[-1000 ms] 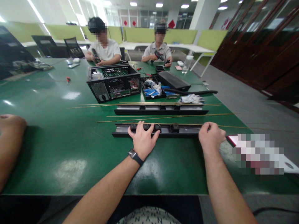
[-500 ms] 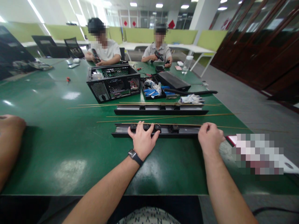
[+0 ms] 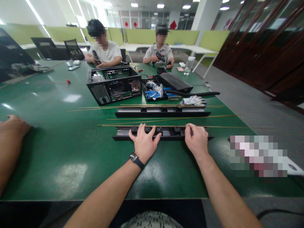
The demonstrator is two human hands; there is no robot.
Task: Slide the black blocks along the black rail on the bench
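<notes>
A long black channel rail (image 3: 171,138) lies across the table in front of me, with several small black blocks (image 3: 176,130) inside it. Over the blocks on its left part rests my left hand (image 3: 145,142), fingers spread. My right hand (image 3: 197,137) is at the rail's right part, thumb and fingers pinched on a thin brass-coloured rod (image 3: 225,127). That rod runs along the rail's far edge and sticks out to the right; my fingers hide part of it. Behind lie more thin rods (image 3: 166,119) and a second rail (image 3: 161,114) with blocks.
Farther back stand an open computer case (image 3: 114,87), a tray with blue-white gloves (image 3: 154,90), a black box (image 3: 175,82) and a bottle (image 3: 189,66). A pixelated flat object (image 3: 261,155) lies right. Another person's arm (image 3: 11,139) rests left. Two people sit opposite.
My right hand has slid left along the rail, pinching the rod, and the rail's right end now shows. My left hand stays on the blocks.
</notes>
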